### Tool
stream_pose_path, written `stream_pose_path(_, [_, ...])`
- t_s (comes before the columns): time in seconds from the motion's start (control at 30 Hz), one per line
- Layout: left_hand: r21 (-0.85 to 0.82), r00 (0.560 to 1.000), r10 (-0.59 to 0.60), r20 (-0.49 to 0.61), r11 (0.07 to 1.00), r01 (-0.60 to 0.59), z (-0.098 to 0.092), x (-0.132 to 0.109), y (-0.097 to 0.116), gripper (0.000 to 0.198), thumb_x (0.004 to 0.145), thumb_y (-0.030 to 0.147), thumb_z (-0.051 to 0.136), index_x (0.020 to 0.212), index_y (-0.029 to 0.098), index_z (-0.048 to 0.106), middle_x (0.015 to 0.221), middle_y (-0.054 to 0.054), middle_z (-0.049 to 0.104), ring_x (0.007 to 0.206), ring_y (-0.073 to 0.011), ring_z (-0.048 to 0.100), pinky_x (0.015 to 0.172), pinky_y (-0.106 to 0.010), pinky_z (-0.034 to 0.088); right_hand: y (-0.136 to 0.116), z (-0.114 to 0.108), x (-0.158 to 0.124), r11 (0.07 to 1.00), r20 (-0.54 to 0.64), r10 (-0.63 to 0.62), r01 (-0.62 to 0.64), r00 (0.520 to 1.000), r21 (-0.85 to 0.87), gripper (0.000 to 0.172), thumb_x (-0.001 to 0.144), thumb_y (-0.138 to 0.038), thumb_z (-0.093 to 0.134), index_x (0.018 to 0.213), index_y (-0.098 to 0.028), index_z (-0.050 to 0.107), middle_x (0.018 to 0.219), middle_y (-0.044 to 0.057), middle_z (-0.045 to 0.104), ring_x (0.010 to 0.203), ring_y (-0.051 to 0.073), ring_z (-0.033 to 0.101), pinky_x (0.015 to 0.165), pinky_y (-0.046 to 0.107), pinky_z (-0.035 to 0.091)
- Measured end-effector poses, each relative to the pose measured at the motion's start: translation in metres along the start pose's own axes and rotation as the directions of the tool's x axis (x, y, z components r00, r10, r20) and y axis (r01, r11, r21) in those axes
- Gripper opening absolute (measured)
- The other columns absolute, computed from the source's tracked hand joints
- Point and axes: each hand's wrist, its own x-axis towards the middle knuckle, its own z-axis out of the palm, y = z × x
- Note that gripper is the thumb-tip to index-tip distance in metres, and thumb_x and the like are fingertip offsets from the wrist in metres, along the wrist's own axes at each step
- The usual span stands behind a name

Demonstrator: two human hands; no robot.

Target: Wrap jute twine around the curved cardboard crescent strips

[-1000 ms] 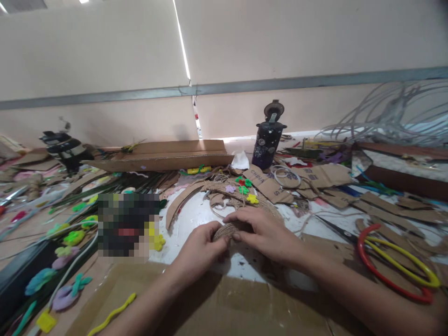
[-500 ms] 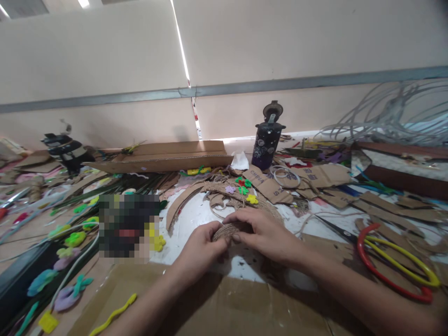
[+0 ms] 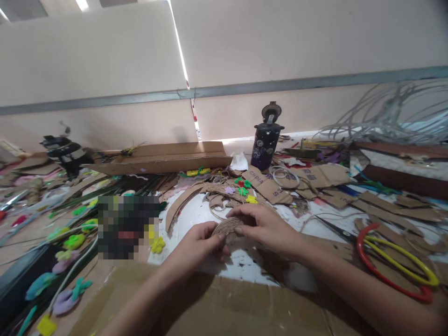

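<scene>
- Left hand (image 3: 201, 240) — grip closed on the near-left edge of the twine coil (image 3: 229, 226), thumb on top.
- Right hand (image 3: 266, 228) — fingers pinch the coil's right side.
- Coil sits at lower centre of the frame, raised just above the white table (image 3: 196, 214), between both hands.
- Behind it: cardboard arcs (image 3: 182, 203) with small foam flowers (image 3: 245, 190).
- Dark bottle (image 3: 265, 142) stands upright, upper centre.
- Red and yellow rings (image 3: 395, 266) lie at right, well apart.

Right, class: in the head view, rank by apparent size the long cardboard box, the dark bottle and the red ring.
1. long cardboard box
2. red ring, though nearer the camera, so this is unsure
3. dark bottle
</scene>
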Motion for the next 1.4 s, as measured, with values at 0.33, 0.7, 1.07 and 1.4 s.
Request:
stream_pose_path(0.33, [-0.010, 0.999, 0.014, -0.035, 1.000, -0.014, 0.001, 0.006, -0.006, 0.033, 0.075, 0.045, 0.071, 0.084, 0.014, 0.062, 0.073, -0.006, 0.066, 0.061, -0.0157, 0.059, 0.062, -0.029, 0.048, -0.001, 0.000, -0.002, 0.991, -0.029, -0.085, 0.082, 0.996, -0.103, 0.030, 0.081, -0.007, 0.065, 0.105, -0.023, 0.074, 0.104, 0.001, 0.076, 0.096, 0.019, 0.067, 0.083, 0.028, 0.045])
stream_pose_path(0.7, [-0.084, 0.989, 0.128, -0.075, 0.987, -0.134, 0.008, 0.008, -0.016, 0.022, 0.081, 0.036, 0.070, 0.082, 0.016, 0.060, 0.068, -0.001, 0.064, 0.060, -0.0143, 0.058, 0.060, -0.025, 0.044, -0.011, 0.003, -0.005, 0.983, -0.020, -0.120, 0.116, 0.993, -0.139, 0.028, 0.082, -0.010, 0.065, 0.106, -0.021, 0.073, 0.106, 0.004, 0.076, 0.099, 0.022, 0.066, 0.087, 0.031, 0.045])
stream_pose_path(1.07, [0.075, 0.982, 0.155, -0.108, 0.986, -0.148, 0.013, 0.000, -0.011, 0.016, 0.088, 0.032, 0.062, 0.083, 0.017, 0.062, 0.072, -0.003, 0.068, 0.066, -0.0162, 0.062, 0.064, -0.026, 0.046, -0.007, -0.002, -0.005, 0.994, 0.053, 0.084, -0.088, 0.995, 0.064, 0.015, 0.078, -0.012, 0.063, 0.086, -0.020, 0.072, 0.076, -0.004, 0.069, 0.072, 0.014, 0.060, 0.062, 0.022, 0.039])
stream_pose_path(1.4, [0.067, 0.983, 0.158, -0.091, 0.986, -0.152, 0.017, 0.001, -0.005, 0.021, 0.084, 0.037, 0.065, 0.079, 0.018, 0.060, 0.068, -0.002, 0.066, 0.060, -0.0162, 0.060, 0.061, -0.027, 0.046, -0.005, -0.004, -0.001, 0.985, 0.079, 0.083, -0.094, 0.993, 0.142, 0.007, 0.080, -0.020, 0.064, 0.083, -0.018, 0.071, 0.075, -0.002, 0.066, 0.073, 0.015, 0.058, 0.063, 0.023, 0.039])
